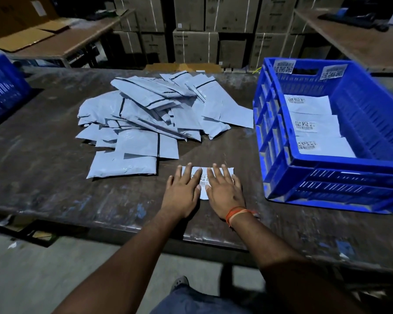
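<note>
Pressing both palms down, I pin a pale packet (228,171) flat on the table (55,177), close to its near edge. My left hand (183,191) covers the packet's left part and my right hand (224,189) its right part. All the fingers are straight and spread, curled round nothing. A barcode label (203,179) on the packet shows in the gap between my thumbs. An orange thread (238,213) circles my right wrist.

Just beyond my left hand begins a loose heap (145,118) of grey-blue packets, overlapping every which way and reaching toward the far edge of the table. The nearest one lies just beside the packet I am pressing.

To my right, near the pinned packet but apart from it, stands a blue crate (359,123) with slotted walls. Two printed stickers are stuck on its far rim. Inside it lie three white packets in an overlapping row, labels up: a far one (309,105), a middle one (315,126) and a near one (327,147).

A second blue crate (2,87) stands at the table's left edge. I cannot tell what it holds.

Behind the table rise stacked cardboard boxes (195,44). Flattened cardboard (27,35) lies on a side table at the far left.
</note>
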Available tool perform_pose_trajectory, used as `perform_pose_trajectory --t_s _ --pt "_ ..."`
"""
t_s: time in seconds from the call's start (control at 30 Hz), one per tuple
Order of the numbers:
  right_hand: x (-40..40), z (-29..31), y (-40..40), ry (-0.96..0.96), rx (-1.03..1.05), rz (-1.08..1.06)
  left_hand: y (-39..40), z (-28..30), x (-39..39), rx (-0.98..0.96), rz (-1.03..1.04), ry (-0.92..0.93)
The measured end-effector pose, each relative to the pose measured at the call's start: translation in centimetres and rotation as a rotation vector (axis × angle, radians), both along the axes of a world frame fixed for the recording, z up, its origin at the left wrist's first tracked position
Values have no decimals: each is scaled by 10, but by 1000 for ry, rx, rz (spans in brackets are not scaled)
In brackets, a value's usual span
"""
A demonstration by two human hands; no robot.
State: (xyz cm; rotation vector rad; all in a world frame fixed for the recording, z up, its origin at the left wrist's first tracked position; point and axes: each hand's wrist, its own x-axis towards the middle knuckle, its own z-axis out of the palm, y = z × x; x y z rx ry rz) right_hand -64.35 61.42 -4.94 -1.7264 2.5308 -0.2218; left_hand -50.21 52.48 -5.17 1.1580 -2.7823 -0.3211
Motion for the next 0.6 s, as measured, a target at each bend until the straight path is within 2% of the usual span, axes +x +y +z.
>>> perform_pose_trajectory --t_s 0.2,0.47,0.53,0.6 --pt "-16 4 16 -56 54 -91 -11 -1 19 -4 82 -52" --pt "-25 16 30 -36 127 -229 -17 10 27 13 137 -97" --pt "-22 22 30 -12 74 -291 -19 16 23 -22 192 -62" --pt "-19 23 29 -24 -27 -323 -21 19 17 -36 263 79"
